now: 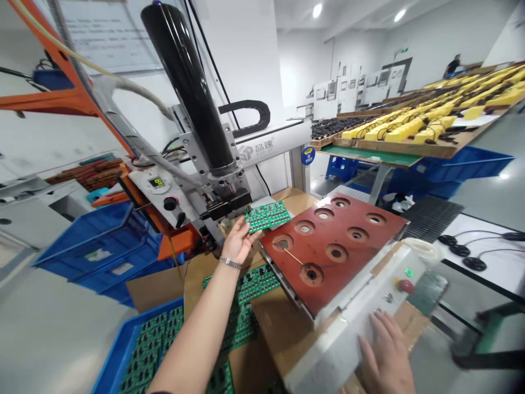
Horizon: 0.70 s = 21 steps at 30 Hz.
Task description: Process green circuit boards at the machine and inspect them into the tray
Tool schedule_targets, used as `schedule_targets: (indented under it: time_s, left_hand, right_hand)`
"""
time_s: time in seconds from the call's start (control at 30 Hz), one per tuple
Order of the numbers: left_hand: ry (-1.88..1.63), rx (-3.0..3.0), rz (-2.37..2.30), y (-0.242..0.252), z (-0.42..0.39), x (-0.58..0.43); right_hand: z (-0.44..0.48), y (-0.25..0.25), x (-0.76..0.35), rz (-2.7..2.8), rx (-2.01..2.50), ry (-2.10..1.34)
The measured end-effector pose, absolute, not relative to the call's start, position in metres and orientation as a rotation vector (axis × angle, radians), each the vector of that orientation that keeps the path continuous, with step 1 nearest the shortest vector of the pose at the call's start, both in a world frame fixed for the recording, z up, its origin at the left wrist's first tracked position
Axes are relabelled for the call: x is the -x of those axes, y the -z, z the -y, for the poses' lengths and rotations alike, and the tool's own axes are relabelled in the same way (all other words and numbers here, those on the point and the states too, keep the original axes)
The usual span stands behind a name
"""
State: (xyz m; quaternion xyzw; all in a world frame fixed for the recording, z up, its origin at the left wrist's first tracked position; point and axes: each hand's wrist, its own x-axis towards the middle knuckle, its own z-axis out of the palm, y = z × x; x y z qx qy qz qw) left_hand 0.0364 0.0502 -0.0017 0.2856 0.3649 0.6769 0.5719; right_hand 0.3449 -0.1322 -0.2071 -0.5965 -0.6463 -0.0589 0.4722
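White walls and bright ceiling lights surround a workshop where rows of yellow plastic units with black cables (435,130) fill a long table in the background. Nearer stands a bench machine with a glossy black upright cylinder (184,82) and, in front of it, a reddish-brown rectangular plate with round recesses (309,250). The step in hand appears to be handling a single green rectangular circuit board (268,215), which is held up just beside the machine's head, near the plate's far left edge; whether it touches either one, I cannot tell. Its holder is the left hand (239,241), closed narrowly on the board's near left corner, fingertips bent around the edge, leaving most of the component-covered face exposed. Moving it on would seem to call for a steady wrist and pressure kept to the edge. The right hand (388,353) holds nothing visible, its fingers extended and resting on the pale control housing (328,355), below a red round button (405,285). More populated green boards (258,284) lie under the left forearm.
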Motion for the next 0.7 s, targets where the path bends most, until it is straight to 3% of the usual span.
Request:
schedule_targets:
  time_s: [0.7]
  left_hand:
    - [-1.587,-0.663,-0.844,-0.0037,-0.0549,-0.0413]
  right_hand:
    - [0.134,0.2011,-0.3421,1.576,1.468,0.17]
